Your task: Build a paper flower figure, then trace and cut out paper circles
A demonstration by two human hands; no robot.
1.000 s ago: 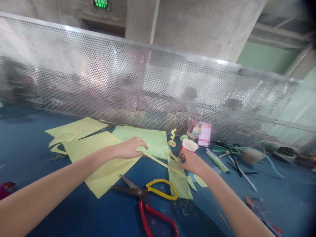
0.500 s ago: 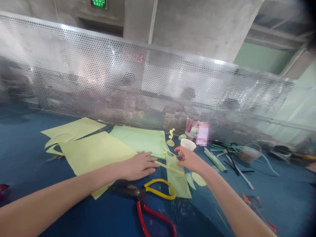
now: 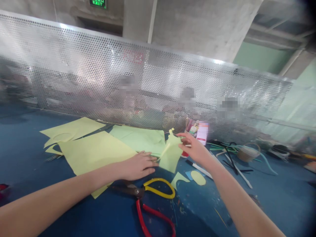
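My right hand has its fingers closed at the upper edge of a pale green paper piece, which is raised and tilted off the table. My left hand lies flat with fingers stretched, at the right corner of a large yellow paper sheet. Behind its fingers is a light green paper sheet. Scissors with one yellow and one red handle lie in front of my left hand, blades pointing left. A curved paper scrap and a yellow paper oval lie below my right hand.
Another yellow sheet lies at the back left. A perforated metal screen borders the blue table. A phone leans behind my right hand. On the right are several black and white strips and a small bucket.
My right hand has taken hold of the pale green paper piece and lifted it up and away from the table. The curved scrap has shifted left. My left hand stays nearly still.
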